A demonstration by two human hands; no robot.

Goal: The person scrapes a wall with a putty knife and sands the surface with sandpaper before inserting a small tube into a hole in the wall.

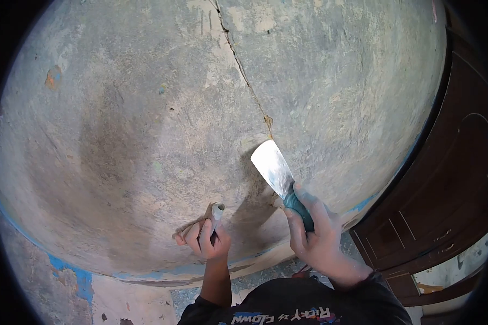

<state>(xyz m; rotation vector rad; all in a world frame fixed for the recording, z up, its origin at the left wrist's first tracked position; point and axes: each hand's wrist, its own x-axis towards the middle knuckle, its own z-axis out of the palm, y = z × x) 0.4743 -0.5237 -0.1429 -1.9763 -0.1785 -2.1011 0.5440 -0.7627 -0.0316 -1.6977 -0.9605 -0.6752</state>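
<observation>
A putty knife (272, 167) with a wide metal blade and a teal handle is in my right hand (319, 238), whose fingers wrap round the handle. The blade's tip lies at the lower end of a long jagged crack (243, 70) in the grey plastered wall (190, 114). My left hand (207, 238), lower and to the left, is closed on a small pale rolled object (217, 211) with an open round end; its fingers are against or close to the wall.
A dark brown wooden door (434, 179) with panels stands at the right. Blue paint patches (84, 281) run along the wall's lower edge. Speckled floor (187, 306) shows below, beside my dark printed shirt (282, 303).
</observation>
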